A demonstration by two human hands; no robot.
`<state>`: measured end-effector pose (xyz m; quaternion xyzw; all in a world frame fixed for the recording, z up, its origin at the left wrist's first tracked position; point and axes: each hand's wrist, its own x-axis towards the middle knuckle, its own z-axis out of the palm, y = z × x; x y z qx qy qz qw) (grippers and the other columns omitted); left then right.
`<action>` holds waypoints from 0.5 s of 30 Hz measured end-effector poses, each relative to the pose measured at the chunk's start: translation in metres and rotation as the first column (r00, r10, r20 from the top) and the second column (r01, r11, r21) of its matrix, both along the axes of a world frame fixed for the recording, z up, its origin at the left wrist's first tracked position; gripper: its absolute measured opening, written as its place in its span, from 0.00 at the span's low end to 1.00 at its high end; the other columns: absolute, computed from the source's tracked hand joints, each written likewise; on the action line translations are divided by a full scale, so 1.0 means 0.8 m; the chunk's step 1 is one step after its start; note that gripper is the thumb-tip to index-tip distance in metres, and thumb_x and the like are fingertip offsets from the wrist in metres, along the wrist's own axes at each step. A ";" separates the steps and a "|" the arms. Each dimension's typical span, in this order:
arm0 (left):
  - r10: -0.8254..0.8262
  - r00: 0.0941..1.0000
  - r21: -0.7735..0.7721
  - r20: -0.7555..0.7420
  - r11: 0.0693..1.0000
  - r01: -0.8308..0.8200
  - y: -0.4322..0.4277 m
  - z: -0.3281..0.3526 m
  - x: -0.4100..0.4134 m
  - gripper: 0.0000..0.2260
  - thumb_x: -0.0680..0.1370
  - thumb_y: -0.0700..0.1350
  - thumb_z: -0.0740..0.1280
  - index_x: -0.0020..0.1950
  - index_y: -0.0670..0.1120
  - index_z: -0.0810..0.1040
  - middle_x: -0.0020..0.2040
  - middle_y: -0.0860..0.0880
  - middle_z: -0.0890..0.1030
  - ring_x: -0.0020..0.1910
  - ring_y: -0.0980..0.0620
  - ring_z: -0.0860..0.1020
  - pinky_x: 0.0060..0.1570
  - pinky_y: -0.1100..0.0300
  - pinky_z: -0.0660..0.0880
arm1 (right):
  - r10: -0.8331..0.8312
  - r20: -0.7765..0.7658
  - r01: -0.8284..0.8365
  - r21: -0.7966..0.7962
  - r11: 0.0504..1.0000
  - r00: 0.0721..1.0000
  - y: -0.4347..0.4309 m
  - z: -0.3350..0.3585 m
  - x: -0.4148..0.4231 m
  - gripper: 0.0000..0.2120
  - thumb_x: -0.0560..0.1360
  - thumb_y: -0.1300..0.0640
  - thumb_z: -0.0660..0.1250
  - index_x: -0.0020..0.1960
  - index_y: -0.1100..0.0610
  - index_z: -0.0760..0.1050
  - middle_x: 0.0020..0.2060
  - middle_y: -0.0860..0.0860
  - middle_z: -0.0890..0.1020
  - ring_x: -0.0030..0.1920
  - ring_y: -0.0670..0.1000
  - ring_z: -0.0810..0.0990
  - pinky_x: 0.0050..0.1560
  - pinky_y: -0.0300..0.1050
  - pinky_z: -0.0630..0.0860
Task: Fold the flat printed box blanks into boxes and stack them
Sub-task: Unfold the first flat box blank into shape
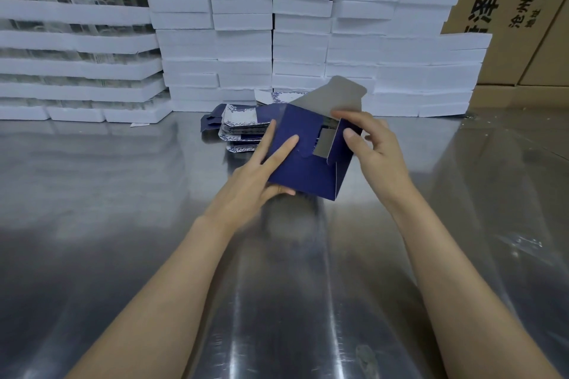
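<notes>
The left hand [261, 171] holds a half-folded dark blue box [308, 174] by its near left corner, with straight fingers lying flat across the blue face and the thumb tucked under the lower edge. The right hand [377, 149] grips the box's right end, thumb pressed on the outer face of a side flap [334, 144] and forefinger hooked over its top edge, so both hands are clamped on the same box, close together but not touching. The box is tilted over the middle of the table, its open side turned away from the person, and its grey-lined lid flap [334, 95] stands up behind the right fingers. Whether the low corner touches the table cannot be told. Just behind the box, partly hidden by it, lies a loose pile of flat printed blanks [241, 126], blue and white with a leaf pattern. All this sits on a shiny steel table [123, 200]. Along the far edge rise stacks of white foam slabs [215, 40], and brown cardboard cartons [508, 3] with black lettering stand behind at the right.
</notes>
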<state>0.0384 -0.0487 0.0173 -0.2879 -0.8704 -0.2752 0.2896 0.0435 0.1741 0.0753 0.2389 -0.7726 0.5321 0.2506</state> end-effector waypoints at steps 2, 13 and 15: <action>-0.001 0.999 0.040 0.049 0.999 0.000 0.004 0.001 0.004 0.41 0.73 0.52 0.72 0.73 0.71 0.47 0.79 0.60 0.46 0.59 0.45 0.78 0.54 0.48 0.77 | -0.009 -0.045 0.007 -0.030 1.000 0.999 -0.003 -0.002 0.000 0.15 0.79 0.61 0.60 0.62 0.46 0.74 0.59 0.38 0.76 0.63 0.47 0.70 0.58 0.29 0.65; 0.032 0.999 0.038 0.042 0.999 -0.033 0.013 0.004 0.011 0.39 0.71 0.53 0.72 0.75 0.60 0.53 0.80 0.53 0.55 0.54 0.42 0.80 0.51 0.45 0.78 | -0.171 -0.147 0.130 -0.254 0.959 0.974 -0.021 -0.014 -0.003 0.24 0.73 0.65 0.68 0.52 0.37 0.64 0.53 0.38 0.79 0.53 0.38 0.77 0.51 0.29 0.71; 0.052 0.998 0.026 0.038 0.998 -0.053 0.014 0.005 0.011 0.39 0.71 0.54 0.72 0.76 0.58 0.54 0.79 0.52 0.56 0.55 0.39 0.79 0.50 0.44 0.78 | -0.176 -0.190 0.132 -0.225 0.965 0.966 -0.022 -0.012 0.000 0.26 0.73 0.68 0.67 0.54 0.37 0.68 0.54 0.47 0.79 0.54 0.42 0.78 0.53 0.35 0.72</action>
